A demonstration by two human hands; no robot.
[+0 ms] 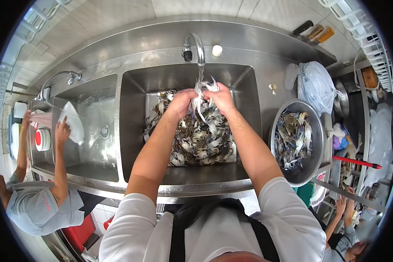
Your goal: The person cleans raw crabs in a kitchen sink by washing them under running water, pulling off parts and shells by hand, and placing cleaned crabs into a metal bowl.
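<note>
Under the running faucet (199, 50), my left hand (182, 103) and my right hand (221, 98) hold one crab (201, 101) between them, its pale legs hanging down. The fingers of both hands are closed on it. Below them, a large heap of crabs (201, 144) lies in the steel sink (133, 113). To the right of the sink stands a round metal bowl (319, 144) holding more crabs (295, 137).
At the left sink (87, 161), a co-worker (43, 205) handles a white plate (74, 124). Knives (313, 31) hang at the back right, above a plastic bag (315, 85). Another person (343, 238) is at the lower right, near a red pole (358, 162).
</note>
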